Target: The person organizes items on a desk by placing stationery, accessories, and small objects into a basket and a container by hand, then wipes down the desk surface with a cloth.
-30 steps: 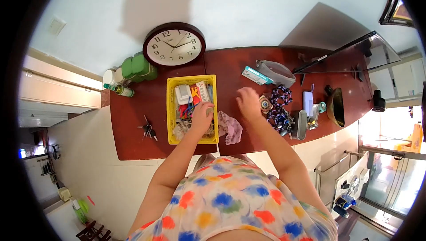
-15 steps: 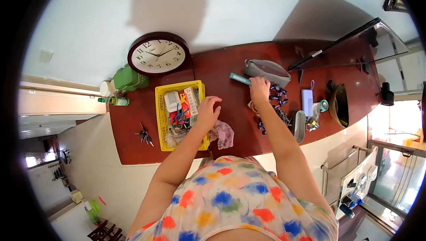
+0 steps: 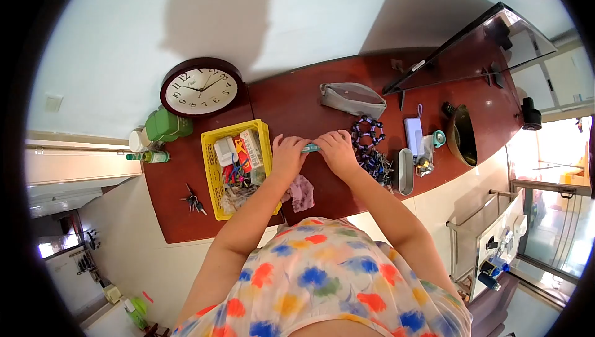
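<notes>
Bringing teal box (image 3: 309,148) leftward from near grey pouch (image 3: 352,99), pinching its ends with narrowed fingers of left hand (image 3: 288,155) and right hand (image 3: 338,152), apparently for steady control; holding it over red-brown table (image 3: 328,195), near yellow basket (image 3: 212,176)

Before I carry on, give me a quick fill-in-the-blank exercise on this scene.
The hand on the teal box nearer the beads is the ____ one.
The basket is coloured ____.
The keys lie to the ____ of the basket.
The pouch is coloured ____.

Missing words: right; yellow; left; grey.
</notes>
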The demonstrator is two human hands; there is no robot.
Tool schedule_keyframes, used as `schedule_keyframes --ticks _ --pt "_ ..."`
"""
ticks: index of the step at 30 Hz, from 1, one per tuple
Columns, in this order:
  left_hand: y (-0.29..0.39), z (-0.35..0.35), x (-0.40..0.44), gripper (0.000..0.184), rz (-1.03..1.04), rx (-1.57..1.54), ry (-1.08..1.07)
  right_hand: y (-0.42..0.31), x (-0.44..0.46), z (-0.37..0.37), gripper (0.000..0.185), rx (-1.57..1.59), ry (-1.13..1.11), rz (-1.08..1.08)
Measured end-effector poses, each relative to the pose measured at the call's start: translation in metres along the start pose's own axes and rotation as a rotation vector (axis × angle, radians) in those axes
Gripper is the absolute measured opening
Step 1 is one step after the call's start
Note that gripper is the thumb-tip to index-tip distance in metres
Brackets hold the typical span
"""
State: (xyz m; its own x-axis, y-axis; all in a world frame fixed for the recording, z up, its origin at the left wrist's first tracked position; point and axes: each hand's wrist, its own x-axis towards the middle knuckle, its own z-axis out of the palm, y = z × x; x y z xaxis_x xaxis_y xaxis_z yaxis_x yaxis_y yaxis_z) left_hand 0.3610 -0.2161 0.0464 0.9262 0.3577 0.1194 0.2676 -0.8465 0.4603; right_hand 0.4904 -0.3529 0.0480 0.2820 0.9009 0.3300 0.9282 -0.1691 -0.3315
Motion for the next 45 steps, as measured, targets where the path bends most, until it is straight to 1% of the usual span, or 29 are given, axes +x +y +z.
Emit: schedule_keyframes --ticks 2,5,8,9,10,12,15,18,19,22,26,29,32,33,36,37,39,40,41,44,45 --pt "-0.003 0.006 -0.006 0.035 -0.016 -0.023 0.020 -0.001 -0.002 -0.005 0.036 0.014 -0.037 -0.008" --pt "-0.007 0.006 -0.016 0.031 -0.079 -0.062 0.040 -0.002 -0.004 -0.005 0.050 0.137 -0.040 0.111" --pt "-0.013 -0.001 -0.023 0.030 -0.143 -0.109 0.064 0.017 0.001 -0.003 0.059 0.144 -0.019 0.230" --pt "-0.016 -0.004 -0.027 0.029 -0.165 -0.124 0.074 0.026 0.005 -0.001 0.058 0.101 0.028 0.245" --pt "-0.019 -0.008 -0.030 0.029 -0.199 -0.120 0.079 0.035 0.011 -0.001 0.055 0.066 0.030 0.269" --pt "-0.021 -0.014 -0.032 0.028 -0.251 -0.124 0.088 0.057 0.019 0.004 0.050 0.004 0.067 0.242" --pt "-0.021 -0.022 -0.039 0.027 -0.272 -0.104 0.128 0.078 0.036 0.013 0.045 -0.011 -0.077 0.403" --pt "-0.023 -0.027 -0.045 0.028 -0.292 -0.129 0.145 0.084 0.055 0.013 0.040 0.023 -0.271 0.675" --pt "-0.023 -0.029 -0.048 0.028 -0.298 -0.142 0.147 0.090 0.055 0.023 0.039 0.017 -0.259 0.694" --pt "-0.018 -0.035 -0.055 0.030 -0.309 -0.186 0.194 0.101 0.052 0.032 0.040 0.017 -0.262 0.597" --pt "-0.025 -0.040 -0.064 0.035 -0.384 -0.350 0.234 0.098 0.046 0.034 0.039 0.040 -0.134 0.503" --pt "-0.032 -0.041 -0.070 0.040 -0.473 -0.491 0.252 0.091 0.042 0.032 0.035 0.052 -0.076 0.426" --pt "-0.043 -0.034 -0.077 0.043 -0.598 -0.566 0.257 0.082 0.044 0.025 0.032 0.076 -0.016 0.330" --pt "-0.045 -0.035 -0.079 0.042 -0.622 -0.698 0.260 0.077 0.046 0.020 0.031 0.070 0.014 0.287" --pt "-0.054 -0.029 -0.083 0.043 -0.657 -1.044 0.295 0.043 0.058 0.002 0.026 0.109 0.115 0.217" --pt "-0.049 -0.042 -0.084 0.046 -0.731 -1.098 0.237 0.030 0.062 -0.006 0.024 0.133 0.130 0.199" --pt "-0.057 -0.043 -0.091 0.047 -0.733 -1.128 0.315 0.002 0.068 -0.020 0.019 0.168 0.201 0.156" --pt "-0.064 -0.042 -0.096 0.048 -0.733 -1.143 0.354 -0.011 0.068 -0.025 0.018 0.184 0.203 0.137" --pt "-0.076 -0.043 -0.104 0.046 -0.783 -1.165 0.369 -0.022 0.068 -0.028 0.018 0.199 0.204 0.118" --pt "-0.109 -0.063 -0.129 0.042 -0.935 -1.076 0.468 -0.057 0.065 -0.033 0.016 0.256 0.214 0.092" --pt "-0.116 -0.074 -0.137 0.042 -0.983 -1.166 0.506 -0.068 0.064 -0.032 0.016 0.271 0.221 0.085"
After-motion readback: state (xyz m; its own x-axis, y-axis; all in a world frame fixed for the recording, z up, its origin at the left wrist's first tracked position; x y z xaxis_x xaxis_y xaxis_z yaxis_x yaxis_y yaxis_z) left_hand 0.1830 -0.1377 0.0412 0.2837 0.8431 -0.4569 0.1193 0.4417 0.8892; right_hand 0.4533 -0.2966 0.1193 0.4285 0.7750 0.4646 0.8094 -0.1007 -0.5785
